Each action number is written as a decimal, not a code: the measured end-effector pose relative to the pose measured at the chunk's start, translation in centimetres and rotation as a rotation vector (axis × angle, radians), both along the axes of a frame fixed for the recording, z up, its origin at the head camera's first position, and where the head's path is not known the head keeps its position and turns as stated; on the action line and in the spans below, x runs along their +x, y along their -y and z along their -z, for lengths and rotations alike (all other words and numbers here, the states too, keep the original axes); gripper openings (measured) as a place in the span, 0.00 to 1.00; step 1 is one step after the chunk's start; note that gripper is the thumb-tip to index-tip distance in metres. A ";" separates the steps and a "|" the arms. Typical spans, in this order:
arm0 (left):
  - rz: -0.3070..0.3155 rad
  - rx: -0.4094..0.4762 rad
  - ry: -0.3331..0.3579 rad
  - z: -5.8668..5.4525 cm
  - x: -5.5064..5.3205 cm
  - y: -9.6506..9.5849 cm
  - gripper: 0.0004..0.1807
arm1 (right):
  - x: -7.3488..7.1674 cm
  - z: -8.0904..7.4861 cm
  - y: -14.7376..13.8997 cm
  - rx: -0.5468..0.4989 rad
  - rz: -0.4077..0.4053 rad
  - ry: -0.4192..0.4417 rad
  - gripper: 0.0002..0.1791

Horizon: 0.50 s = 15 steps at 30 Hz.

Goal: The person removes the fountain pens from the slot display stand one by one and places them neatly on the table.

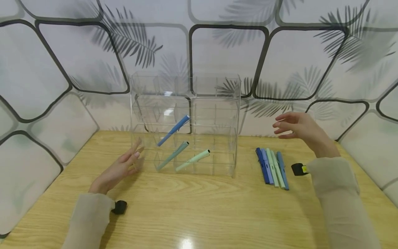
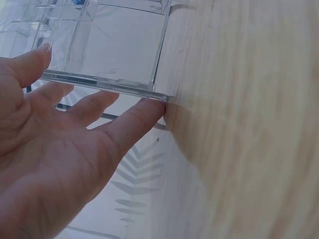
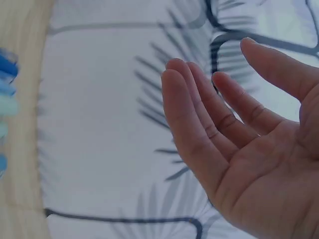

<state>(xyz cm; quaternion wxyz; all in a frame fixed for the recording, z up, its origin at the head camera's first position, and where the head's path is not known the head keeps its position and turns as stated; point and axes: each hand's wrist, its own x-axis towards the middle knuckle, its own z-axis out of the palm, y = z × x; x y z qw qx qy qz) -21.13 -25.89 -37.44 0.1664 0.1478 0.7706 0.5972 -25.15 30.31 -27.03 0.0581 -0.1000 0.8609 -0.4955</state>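
A clear acrylic display rack (image 1: 214,152) with stepped compartments stands on the table against the wall. Leaning in it are a blue pen (image 1: 173,130), a teal pen (image 1: 172,156) and a light green pen (image 1: 192,160). My left hand (image 1: 119,169) is at the rack's left side; in the left wrist view its fairly straight fingers (image 2: 132,124) touch the side panel's edge, thumb toward the front. My right hand (image 1: 300,130) hovers with relaxed, spread fingers, holding nothing. Below and left of it, a dark blue pen (image 1: 263,166) lies in a row with several other blue and green pens (image 1: 276,168).
The wooden table (image 1: 199,214) meets a patterned wall covering (image 1: 230,58) close behind the rack. A black wrist device (image 1: 299,169) shows by the right sleeve and another black device (image 1: 119,207) by the left sleeve.
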 end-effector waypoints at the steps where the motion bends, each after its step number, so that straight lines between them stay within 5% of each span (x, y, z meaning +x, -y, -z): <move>1: 0.000 0.003 0.002 0.0 0.0 0.0 0.37 | 0.0 -0.4 0.4 -0.009 -0.001 -0.010 0.29; 15: -0.008 0.005 0.001 0.0 0.2 -0.1 0.37 | 0.7 -4.6 6.7 -0.175 -0.089 -0.101 0.18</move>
